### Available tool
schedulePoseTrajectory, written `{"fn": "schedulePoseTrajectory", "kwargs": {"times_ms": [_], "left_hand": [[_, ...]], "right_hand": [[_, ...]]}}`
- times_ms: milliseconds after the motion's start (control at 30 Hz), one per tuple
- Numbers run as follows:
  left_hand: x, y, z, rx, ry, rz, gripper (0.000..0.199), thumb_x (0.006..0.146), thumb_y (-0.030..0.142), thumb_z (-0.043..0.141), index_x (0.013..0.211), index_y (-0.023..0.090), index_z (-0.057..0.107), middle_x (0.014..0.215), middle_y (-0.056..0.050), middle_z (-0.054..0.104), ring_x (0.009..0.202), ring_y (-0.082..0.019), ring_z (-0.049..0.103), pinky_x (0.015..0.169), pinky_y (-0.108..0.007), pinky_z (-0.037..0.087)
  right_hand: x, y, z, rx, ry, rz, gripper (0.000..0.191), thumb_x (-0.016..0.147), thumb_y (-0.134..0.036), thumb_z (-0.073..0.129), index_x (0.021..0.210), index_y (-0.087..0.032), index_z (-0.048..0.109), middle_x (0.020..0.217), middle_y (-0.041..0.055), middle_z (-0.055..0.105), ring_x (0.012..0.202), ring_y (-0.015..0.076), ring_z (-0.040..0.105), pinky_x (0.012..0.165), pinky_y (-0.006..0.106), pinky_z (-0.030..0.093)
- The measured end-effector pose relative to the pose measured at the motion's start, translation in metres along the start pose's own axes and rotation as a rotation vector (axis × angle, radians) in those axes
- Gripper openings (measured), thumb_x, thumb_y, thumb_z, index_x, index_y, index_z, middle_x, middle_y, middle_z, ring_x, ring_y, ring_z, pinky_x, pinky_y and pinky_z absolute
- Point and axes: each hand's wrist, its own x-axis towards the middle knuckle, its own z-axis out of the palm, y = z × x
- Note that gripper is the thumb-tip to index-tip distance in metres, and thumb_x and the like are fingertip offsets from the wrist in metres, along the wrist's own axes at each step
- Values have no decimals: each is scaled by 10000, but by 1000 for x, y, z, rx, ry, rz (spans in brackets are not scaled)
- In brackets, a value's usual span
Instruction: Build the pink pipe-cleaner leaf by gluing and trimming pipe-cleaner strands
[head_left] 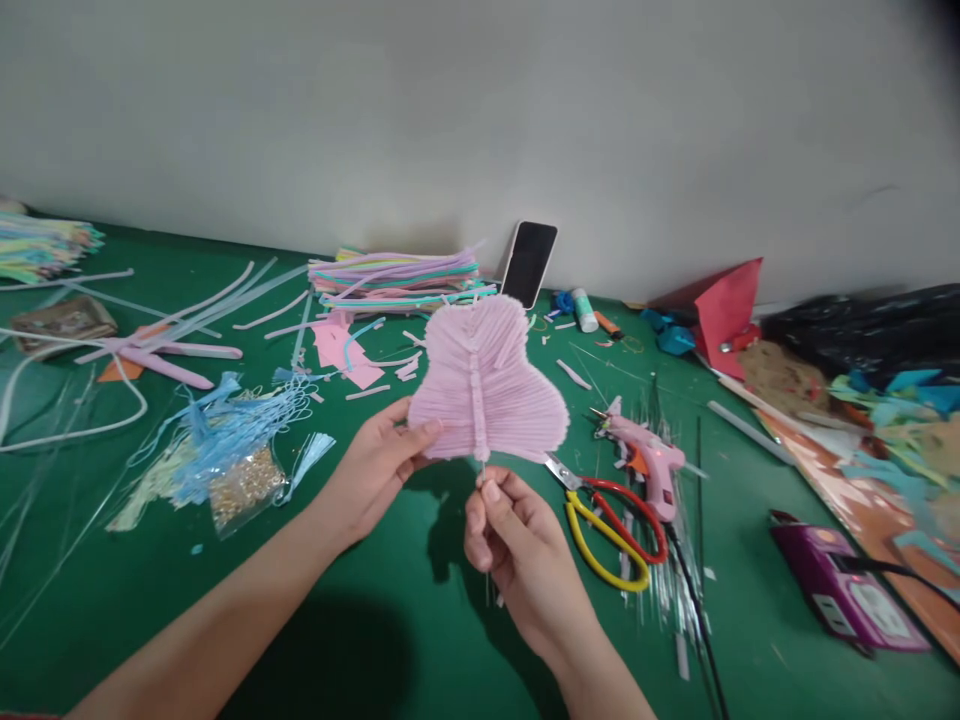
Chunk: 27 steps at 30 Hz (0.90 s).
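Observation:
A pink pipe-cleaner leaf (pixel 517 400), with a raised rib down its middle, is held up above the green table. My left hand (pixel 382 465) pinches its lower left edge between thumb and fingers. Below the rib, my right hand (pixel 514 545) is closed on the thin wire stem (pixel 484 470) that comes out of the leaf's base. To the right lie scissors (pixel 611 525) with one red and one yellow handle, their blades close to the leaf's lower right corner. A pink glue gun (pixel 645 460) rests just beyond them.
Bundled pipe cleaners (pixel 397 275) and a phone (pixel 529 262) stand by the wall. Blue tassels (pixel 232 420) and a bag of gold beads (pixel 246 490) lie left. Thin wires (pixel 667 590) sit under the glue gun; a purple device (pixel 847 590) with a cord is at right.

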Motion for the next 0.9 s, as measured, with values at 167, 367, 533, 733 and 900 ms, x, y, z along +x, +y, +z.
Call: {"fn": "schedulePoseTrajectory", "kwargs": {"times_ms": [167, 367, 533, 733, 900], "left_hand": [[-2, 7, -3, 166, 143, 83, 270, 746, 262, 783, 989, 175, 704, 905, -24, 742, 821, -164, 664, 794, -263, 510], [-5, 10, -4, 228, 186, 73, 300, 701, 291, 812, 965, 180, 722, 934, -28, 758, 840, -189, 677, 774, -270, 519], [-7, 9, -1, 265, 201, 63, 354, 700, 356, 808, 988, 167, 726, 951, -62, 762, 877, -233, 695, 816, -341, 544], [-8, 7, -3, 304, 180, 40, 316, 711, 335, 805, 972, 179, 724, 972, -51, 763, 905, -232, 693, 799, -318, 555], [-7, 6, -3, 303, 162, 30, 311, 722, 313, 801, 993, 181, 725, 954, -43, 766, 890, -215, 695, 789, -295, 556]], "right_hand": [[0, 0, -8, -369, 226, -203, 288, 734, -418, 767, 859, -182, 658, 808, 48, 742, 739, 161, 693, 723, 289, 554], [-2, -7, -17, -518, 412, -339, 252, 775, -424, 724, 799, -176, 694, 749, 61, 750, 665, 181, 709, 641, 303, 594], [2, -5, -20, -452, 417, -309, 245, 773, -414, 734, 804, -173, 700, 745, 51, 751, 664, 172, 713, 644, 292, 604], [5, -2, -20, -339, 399, -270, 249, 769, -409, 741, 798, -164, 712, 777, 67, 762, 695, 183, 728, 660, 299, 611], [6, -2, -20, -249, 401, -281, 224, 749, -371, 770, 799, -162, 707, 787, 58, 763, 725, 180, 734, 677, 282, 610]]}}
